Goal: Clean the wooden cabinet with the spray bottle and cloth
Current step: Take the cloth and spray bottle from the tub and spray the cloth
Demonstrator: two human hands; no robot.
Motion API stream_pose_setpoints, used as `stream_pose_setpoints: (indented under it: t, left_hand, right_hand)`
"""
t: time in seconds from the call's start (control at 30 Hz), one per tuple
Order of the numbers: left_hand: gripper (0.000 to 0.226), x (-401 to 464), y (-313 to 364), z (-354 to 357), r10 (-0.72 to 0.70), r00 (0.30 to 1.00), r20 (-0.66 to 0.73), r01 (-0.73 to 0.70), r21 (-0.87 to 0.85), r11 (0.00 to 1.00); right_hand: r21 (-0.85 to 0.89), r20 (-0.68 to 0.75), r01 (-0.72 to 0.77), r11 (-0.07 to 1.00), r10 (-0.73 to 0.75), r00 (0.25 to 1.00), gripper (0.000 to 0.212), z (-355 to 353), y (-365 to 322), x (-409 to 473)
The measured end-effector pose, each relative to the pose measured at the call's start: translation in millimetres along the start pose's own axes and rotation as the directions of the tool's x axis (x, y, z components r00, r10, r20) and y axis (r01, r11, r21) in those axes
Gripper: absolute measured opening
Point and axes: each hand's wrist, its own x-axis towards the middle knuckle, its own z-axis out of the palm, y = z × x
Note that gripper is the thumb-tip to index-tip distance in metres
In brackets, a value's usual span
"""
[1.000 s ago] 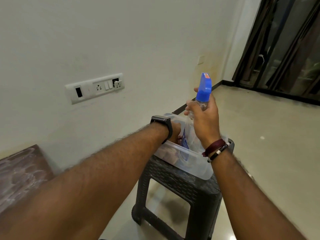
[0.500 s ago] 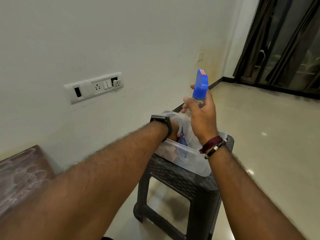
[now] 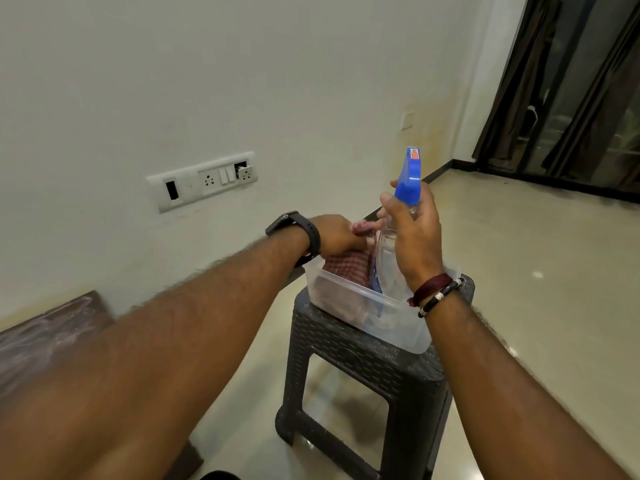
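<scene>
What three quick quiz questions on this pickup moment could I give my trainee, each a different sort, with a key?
1. True or false: the right hand holds the spray bottle upright by its neck.
2. Multiple choice: what does the left hand grip? A) the checked cloth B) the switch panel C) a leg of the stool
3. Fill in: the clear plastic tub stands on the dark ____.

Key: 1 true; 2 A, the cloth is partly lifted above the tub's rim; 3 stool.
</scene>
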Motion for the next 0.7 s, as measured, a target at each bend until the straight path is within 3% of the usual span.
stream_pose_setpoints:
  t: [0.1, 0.17, 0.4, 0.47, 0.57, 0.7]
  left_hand:
    - [0.051, -9.9, -0.2, -9.3, -0.019, 0.994, -0.105, -0.009, -0.255, 0.967]
    - [0.058, -16.6, -0.2, -14.6, -0.059, 0.981, -0.185, -0.017, -0.386, 0.922]
    - [0.066, -45.0, -2.8, -35.9, -0.163, 0.917, -0.365, -0.037, -0.482, 0.875]
    - [0.061, -49.5, 0.2, -42.9, -0.172, 0.916, -0.363, -0.084, -0.591, 0.802]
    - [0.050, -58.0, 8.4, -52.8, -0.195, 0.918, -0.345, -0.168, -0.784, 0.598]
    - [0.048, -70.3, 14.0, -68.9, -0.178, 0.898, -0.403, -0.304, -0.859, 0.412]
  right_hand:
    - [-0.020, -0.003, 0.003, 1.000, -0.004, 1.000, 0.024, 1.4, -4.0, 4.1]
    - [-0.048, -0.027, 0.014, 0.999, -0.015, 1.000, 0.023, 2.3, -4.6, 7.4]
    - [-0.120, -0.115, 0.092, 0.988, -0.106, 0.988, 0.031, 3.3, -16.2, 18.7]
    - [-0.129, -0.111, 0.142, 0.982, -0.156, 0.982, 0.030, 6.3, -25.2, 22.6]
    - [-0.140, -0.098, 0.217, 0.966, -0.231, 0.968, 0.032, 13.9, -42.9, 28.1]
    - [-0.152, -0.077, 0.281, 0.948, -0.295, 0.952, 0.033, 27.8, -72.1, 35.1]
